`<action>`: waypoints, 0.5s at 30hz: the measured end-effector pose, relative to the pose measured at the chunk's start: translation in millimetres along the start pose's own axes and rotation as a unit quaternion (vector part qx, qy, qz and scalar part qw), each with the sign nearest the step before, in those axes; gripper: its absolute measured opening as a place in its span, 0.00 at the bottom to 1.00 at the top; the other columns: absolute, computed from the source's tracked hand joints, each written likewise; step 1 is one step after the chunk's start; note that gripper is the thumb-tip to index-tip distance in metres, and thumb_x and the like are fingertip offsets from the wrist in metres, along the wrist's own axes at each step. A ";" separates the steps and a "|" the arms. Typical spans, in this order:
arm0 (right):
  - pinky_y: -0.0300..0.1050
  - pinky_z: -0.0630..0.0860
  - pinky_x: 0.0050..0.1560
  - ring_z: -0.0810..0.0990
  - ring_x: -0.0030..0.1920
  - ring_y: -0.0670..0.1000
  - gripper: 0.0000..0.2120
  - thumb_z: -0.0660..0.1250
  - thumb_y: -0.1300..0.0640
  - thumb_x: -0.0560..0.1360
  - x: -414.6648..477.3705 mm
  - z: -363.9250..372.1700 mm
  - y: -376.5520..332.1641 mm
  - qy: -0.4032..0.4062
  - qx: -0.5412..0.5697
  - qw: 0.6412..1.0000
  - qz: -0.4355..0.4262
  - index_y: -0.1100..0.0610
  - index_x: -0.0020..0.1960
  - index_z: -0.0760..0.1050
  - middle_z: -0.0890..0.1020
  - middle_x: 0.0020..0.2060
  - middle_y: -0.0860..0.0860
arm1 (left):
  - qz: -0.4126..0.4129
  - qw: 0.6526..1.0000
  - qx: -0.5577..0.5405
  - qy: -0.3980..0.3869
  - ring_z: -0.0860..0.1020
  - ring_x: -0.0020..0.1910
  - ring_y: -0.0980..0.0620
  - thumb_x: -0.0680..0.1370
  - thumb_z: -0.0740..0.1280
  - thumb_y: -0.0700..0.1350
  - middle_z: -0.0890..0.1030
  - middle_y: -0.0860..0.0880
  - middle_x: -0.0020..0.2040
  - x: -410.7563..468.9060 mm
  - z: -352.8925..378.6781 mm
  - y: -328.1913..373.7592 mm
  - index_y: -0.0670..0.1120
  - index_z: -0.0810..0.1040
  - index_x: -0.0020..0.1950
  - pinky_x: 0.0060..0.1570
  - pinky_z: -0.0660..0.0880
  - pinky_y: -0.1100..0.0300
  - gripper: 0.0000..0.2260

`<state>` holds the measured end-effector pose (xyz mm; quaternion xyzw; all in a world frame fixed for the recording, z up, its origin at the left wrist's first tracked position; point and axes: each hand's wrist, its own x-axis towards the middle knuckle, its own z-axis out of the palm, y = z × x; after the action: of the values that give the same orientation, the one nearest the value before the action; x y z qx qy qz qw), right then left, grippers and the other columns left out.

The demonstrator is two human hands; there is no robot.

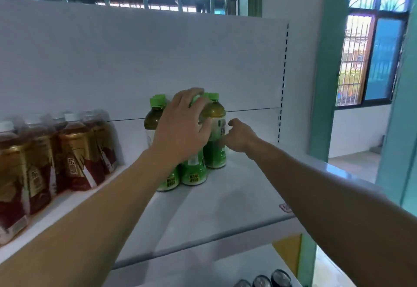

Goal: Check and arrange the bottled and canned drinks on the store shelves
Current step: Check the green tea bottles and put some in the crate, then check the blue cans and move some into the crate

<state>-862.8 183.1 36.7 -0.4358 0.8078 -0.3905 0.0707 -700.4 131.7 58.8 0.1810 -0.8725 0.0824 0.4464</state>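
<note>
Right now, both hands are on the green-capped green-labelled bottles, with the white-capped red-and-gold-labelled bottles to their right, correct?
No. In the head view the white-capped red-and-gold-labelled bottles stand left of the green-capped green-labelled bottles; left hand and right hand are on those.

At least four green bottles [214, 151]; five brown bottles [76, 151]; three cans [261, 281].
</note>
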 end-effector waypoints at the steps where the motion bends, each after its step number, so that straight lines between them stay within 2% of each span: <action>1: 0.53 0.76 0.64 0.75 0.64 0.58 0.32 0.74 0.54 0.75 -9.2 -6.0 -0.2 0.002 -0.013 1.000 -0.004 0.59 0.74 0.64 0.76 0.67 0.57 | -0.015 0.999 -0.031 -0.002 0.73 0.61 0.52 0.80 0.64 0.47 0.76 0.51 0.64 -7.8 -5.2 12.6 0.49 0.76 0.64 0.63 0.72 0.52 0.13; 3: 0.52 0.75 0.65 0.75 0.65 0.58 0.31 0.72 0.53 0.76 -29.9 -17.2 -0.2 0.003 -0.036 0.999 -0.011 0.57 0.75 0.65 0.76 0.68 0.56 | -0.073 0.989 -0.119 -0.038 0.76 0.48 0.60 0.81 0.64 0.49 0.78 0.57 0.53 -25.9 -16.3 41.3 0.54 0.75 0.61 0.50 0.76 0.60 0.09; 4: 0.50 0.75 0.63 0.75 0.65 0.57 0.30 0.71 0.52 0.76 -41.4 -22.6 0.5 0.006 -0.051 0.999 -0.014 0.56 0.75 0.66 0.76 0.67 0.55 | -0.099 0.979 -0.166 -0.062 0.76 0.45 0.62 0.81 0.64 0.50 0.78 0.59 0.50 -37.0 -21.3 56.4 0.56 0.75 0.59 0.46 0.75 0.63 0.07; 6: 0.47 0.74 0.59 0.75 0.65 0.56 0.26 0.69 0.52 0.77 -64.3 -33.0 5.0 0.018 -0.075 0.997 -0.024 0.56 0.73 0.69 0.77 0.66 0.53 | -0.130 0.950 -0.263 -0.108 0.77 0.43 0.62 0.81 0.64 0.50 0.79 0.60 0.46 -66.1 -29.4 83.7 0.58 0.77 0.54 0.43 0.76 0.65 0.04; 9: 0.50 0.76 0.61 0.78 0.61 0.54 0.23 0.71 0.51 0.76 -95.7 -41.1 21.6 0.028 -0.044 0.998 -0.040 0.54 0.69 0.73 0.81 0.60 0.50 | -0.139 0.889 -0.387 -0.202 0.79 0.43 0.60 0.80 0.64 0.51 0.82 0.60 0.45 -125.8 -36.2 114.1 0.60 0.78 0.49 0.40 0.78 0.65 0.04; 11: 0.45 0.76 0.54 0.79 0.53 0.52 0.17 0.73 0.52 0.76 -118.6 -41.9 36.7 0.031 0.000 0.998 -0.049 0.54 0.63 0.77 0.82 0.50 0.48 | -0.156 0.855 -0.415 -0.270 0.79 0.41 0.59 0.79 0.65 0.51 0.82 0.61 0.44 -165.2 -28.0 129.9 0.60 0.79 0.47 0.39 0.76 0.68 0.05; 13: 0.38 0.74 0.42 0.79 0.44 0.49 0.09 0.73 0.53 0.76 -144.4 -40.2 52.7 0.043 0.033 0.997 -0.061 0.52 0.54 0.78 0.80 0.42 0.45 | -0.178 0.849 -0.387 -0.313 0.80 0.41 0.59 0.79 0.66 0.51 0.82 0.60 0.43 -198.4 -6.2 138.0 0.59 0.79 0.47 0.41 0.77 0.66 0.04; 15: 0.40 0.76 0.39 0.80 0.39 0.49 0.06 0.74 0.54 0.76 -173.4 -38.5 69.3 0.054 0.070 0.994 -0.065 0.50 0.50 0.78 0.81 0.40 0.44 | -0.211 0.846 -0.347 -0.347 0.80 0.42 0.60 0.79 0.66 0.51 0.82 0.60 0.43 -224.8 22.8 138.0 0.59 0.79 0.47 0.44 0.77 0.63 0.03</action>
<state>-819.5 358.5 -24.1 -0.4599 0.7509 -0.4729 0.0319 -650.7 306.2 -133.9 0.2107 -0.8830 -0.3896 0.1553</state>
